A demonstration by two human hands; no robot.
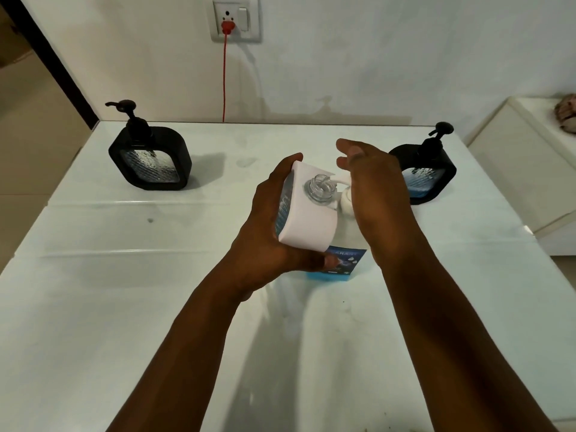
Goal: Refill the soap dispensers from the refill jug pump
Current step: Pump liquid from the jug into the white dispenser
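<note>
1. I count three soap dispensers: two black ones and one white one.
2. My left hand is wrapped around the white dispenser, fingers over its far side and thumb under the near edge, holding it tilted above the worktop. Its clear threaded neck is open, with no pump head on it.
3. There is one refill jug, standing on the worktop right behind and under the white dispenser. I can see its blue label and the blue liquid at its base; most of it is hidden by my hands.
4. My right hand lies over the jug's white pump, palm on the pump head, fingers loosely curled and partly lifted, so it presses rather than grips. The pump's spout reaches toward the open neck of the white dispenser.
5. The first black dispenser stands upright at the far left of the worktop, pump head on, well apart from my hands.
6. The second black dispenser stands upright at the far right, just beyond my right hand, with blue liquid low in its window.
7. One wall socket has one red plug, and one red cord hangs down behind the worktop.
</note>
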